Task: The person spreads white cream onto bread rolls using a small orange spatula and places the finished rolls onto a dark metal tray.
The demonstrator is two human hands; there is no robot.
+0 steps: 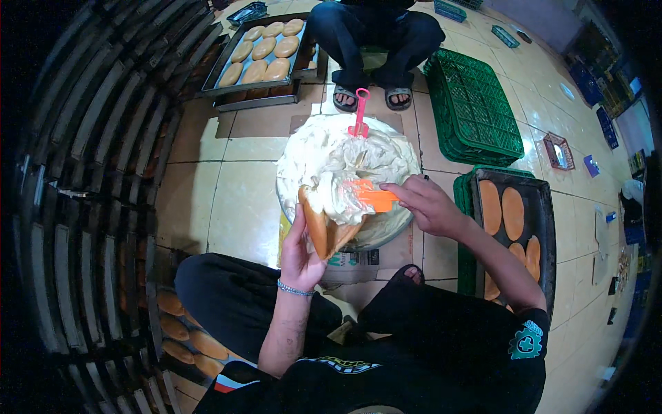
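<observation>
My left hand (pixel 300 255) holds a long golden bread roll (pixel 314 224), split open and tilted over the front-left of a large round tub heaped with white cream (pixel 303 152). My right hand (pixel 424 203) is closed on an orange spatula (pixel 376 198), whose blade carries a thick lump of cream at the roll's opening. A pink tool (pixel 360 103) stands in the cream toward the back. The roll's inside is mostly hidden by cream.
A person (pixel 331 41) sits opposite, sandaled feet near the tub. Bun trays (pixel 227 83) lie back left, stacked green crates (pixel 472 103) back right. A dark tray of long rolls (pixel 545 241) is at my right; metal racks (pixel 96 255) and more rolls (pixel 205 343) are at my left.
</observation>
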